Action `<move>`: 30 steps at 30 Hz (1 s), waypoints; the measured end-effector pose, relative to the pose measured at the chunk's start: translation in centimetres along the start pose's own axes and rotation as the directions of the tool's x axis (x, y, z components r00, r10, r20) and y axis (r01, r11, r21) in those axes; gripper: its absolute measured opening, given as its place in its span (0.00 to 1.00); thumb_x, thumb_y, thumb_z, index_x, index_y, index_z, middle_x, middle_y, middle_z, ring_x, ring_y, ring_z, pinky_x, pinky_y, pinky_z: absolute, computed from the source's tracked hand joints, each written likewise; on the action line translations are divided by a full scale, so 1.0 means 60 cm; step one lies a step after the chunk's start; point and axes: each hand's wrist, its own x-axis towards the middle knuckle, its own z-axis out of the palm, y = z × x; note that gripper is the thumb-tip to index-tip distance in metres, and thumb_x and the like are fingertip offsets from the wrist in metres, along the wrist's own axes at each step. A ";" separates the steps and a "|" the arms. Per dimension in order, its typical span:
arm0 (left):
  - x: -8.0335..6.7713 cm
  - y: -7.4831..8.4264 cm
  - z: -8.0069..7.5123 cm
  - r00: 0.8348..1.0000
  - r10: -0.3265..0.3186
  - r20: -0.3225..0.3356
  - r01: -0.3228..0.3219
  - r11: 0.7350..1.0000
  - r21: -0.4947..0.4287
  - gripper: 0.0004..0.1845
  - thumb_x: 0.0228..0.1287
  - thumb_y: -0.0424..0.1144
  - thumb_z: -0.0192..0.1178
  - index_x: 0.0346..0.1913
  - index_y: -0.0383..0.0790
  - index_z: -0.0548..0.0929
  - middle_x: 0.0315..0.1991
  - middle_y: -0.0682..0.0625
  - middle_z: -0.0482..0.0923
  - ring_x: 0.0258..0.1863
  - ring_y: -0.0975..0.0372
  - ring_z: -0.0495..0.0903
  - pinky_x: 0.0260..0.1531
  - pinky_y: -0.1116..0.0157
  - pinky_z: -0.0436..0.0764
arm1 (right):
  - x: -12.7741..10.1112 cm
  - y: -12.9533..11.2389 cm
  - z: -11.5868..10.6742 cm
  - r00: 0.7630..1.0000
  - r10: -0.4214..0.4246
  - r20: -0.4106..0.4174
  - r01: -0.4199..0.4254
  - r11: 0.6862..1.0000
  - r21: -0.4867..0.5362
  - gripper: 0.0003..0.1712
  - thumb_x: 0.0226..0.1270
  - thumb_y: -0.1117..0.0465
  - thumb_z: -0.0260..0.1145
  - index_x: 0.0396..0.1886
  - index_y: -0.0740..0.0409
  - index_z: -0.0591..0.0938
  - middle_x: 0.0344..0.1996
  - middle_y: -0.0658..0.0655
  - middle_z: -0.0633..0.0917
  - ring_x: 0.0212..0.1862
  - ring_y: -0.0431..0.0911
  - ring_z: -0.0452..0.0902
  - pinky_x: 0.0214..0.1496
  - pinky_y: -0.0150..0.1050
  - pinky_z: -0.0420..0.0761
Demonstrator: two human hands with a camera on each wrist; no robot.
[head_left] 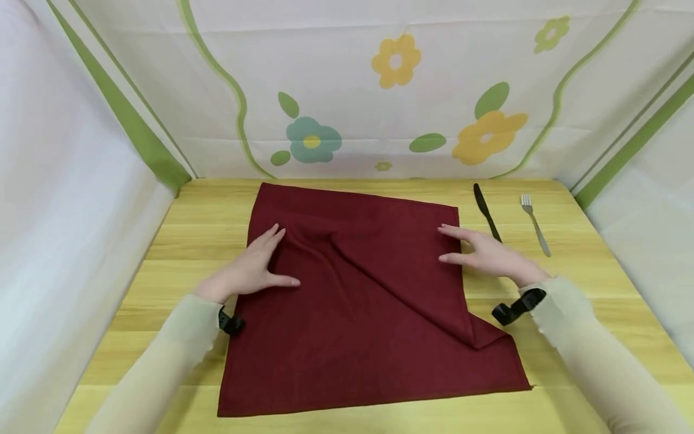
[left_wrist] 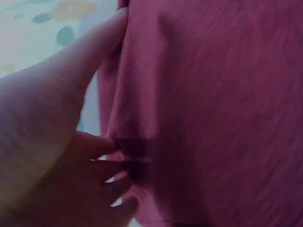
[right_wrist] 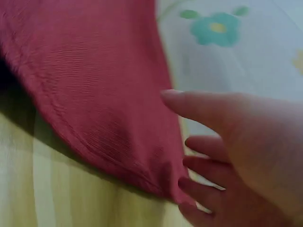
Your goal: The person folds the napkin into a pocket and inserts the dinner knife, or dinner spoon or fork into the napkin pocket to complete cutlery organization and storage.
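A dark red cloth (head_left: 347, 355) lies spread on the wooden table, with a long diagonal crease across it and its lower right part folded over. In the head view my left hand (head_left: 252, 268) is over the cloth's left side, thumb and fingers spread apart. The left wrist view shows those fingers (left_wrist: 102, 144) right at the red fabric (left_wrist: 227, 104). My right hand (head_left: 485, 253) is at the cloth's right edge, fingers extended with the thumb apart. In the right wrist view its thumb (right_wrist: 199, 104) and fingertips overlap the edge of the cloth (right_wrist: 99, 80).
A black knife (head_left: 486, 211) and a silver fork (head_left: 534, 223) lie on the table (head_left: 602, 337) to the right of the cloth. White fabric with flower prints (head_left: 347, 72) hangs along the back edge, and white fabric also covers the left and right sides.
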 end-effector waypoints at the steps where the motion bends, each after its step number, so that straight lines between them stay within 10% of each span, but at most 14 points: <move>1: 0.002 0.001 0.006 1.000 0.001 0.027 -0.002 1.000 0.010 0.68 0.54 0.62 0.75 0.81 0.29 0.43 0.81 0.34 0.33 0.79 0.41 0.37 0.72 0.40 0.50 | 0.008 -0.002 0.005 0.999 0.004 0.034 -0.004 1.000 -0.027 0.46 0.74 0.45 0.67 0.79 0.65 0.61 0.77 0.68 0.58 0.76 0.66 0.52 0.71 0.62 0.60; 17: -0.032 0.009 0.020 0.986 0.044 0.162 -0.076 0.978 0.196 0.76 0.46 0.68 0.76 0.79 0.23 0.40 0.80 0.30 0.33 0.79 0.40 0.34 0.74 0.44 0.47 | 0.077 0.056 -0.012 0.994 0.099 0.056 -0.086 0.978 -0.190 0.55 0.74 0.41 0.63 0.81 0.68 0.48 0.80 0.70 0.43 0.79 0.66 0.35 0.73 0.69 0.39; 30: 0.031 -0.009 -0.009 0.999 -0.034 -0.006 0.034 0.991 0.132 0.63 0.65 0.67 0.63 0.80 0.26 0.39 0.80 0.32 0.31 0.79 0.42 0.33 0.74 0.44 0.46 | 0.069 -0.019 0.024 0.999 0.008 0.047 0.001 0.981 -0.192 0.56 0.71 0.36 0.64 0.82 0.65 0.50 0.80 0.67 0.45 0.79 0.64 0.33 0.75 0.65 0.44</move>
